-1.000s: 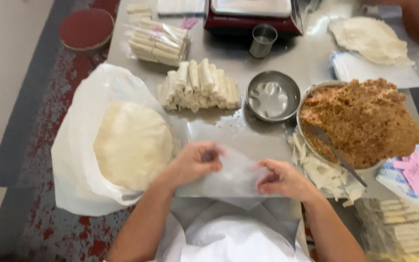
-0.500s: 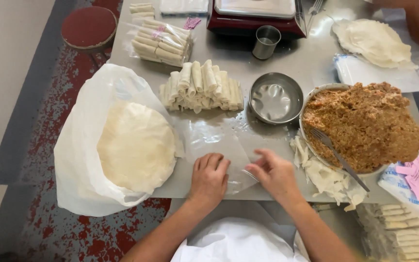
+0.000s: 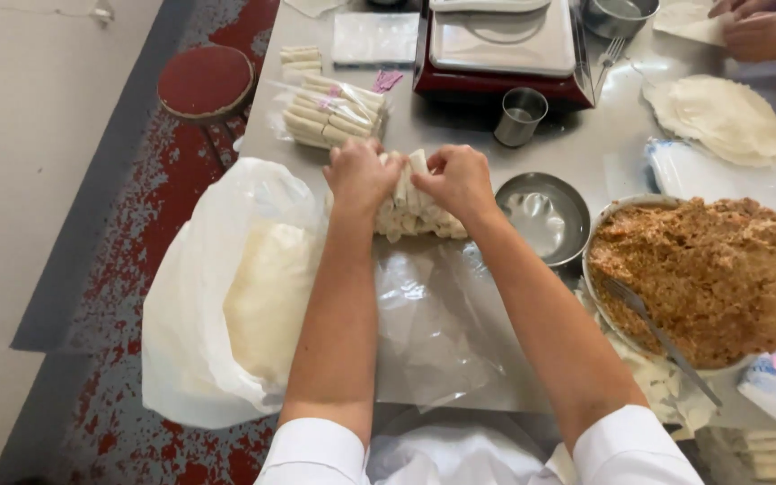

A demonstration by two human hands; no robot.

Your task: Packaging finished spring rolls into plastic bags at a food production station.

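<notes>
Both my arms stretch forward over the steel table (image 3: 460, 126). My left hand (image 3: 358, 175) and my right hand (image 3: 456, 179) close on a pile of pale rolled wrappers (image 3: 410, 211), one hand at each end of the pile. A clear plastic bag (image 3: 428, 323) lies flat on the table under my forearms. To the left, a stack of round thin wrappers (image 3: 267, 301) rests inside a white plastic bag (image 3: 195, 296).
A big bowl heaped with brown minced filling (image 3: 720, 278) holds a fork (image 3: 657, 337) at right. A small steel bowl (image 3: 545, 216), a steel cup (image 3: 520, 117), a packed bag of rolls (image 3: 334, 112), a red scale (image 3: 500, 49). Another person's hands (image 3: 761, 31) work far right. A red stool (image 3: 206, 81) stands left.
My hands left the clear plastic bag near the table's front edge and reached forward to the pile of rolls. The camera tilted forward, so everything sits lower in view.
</notes>
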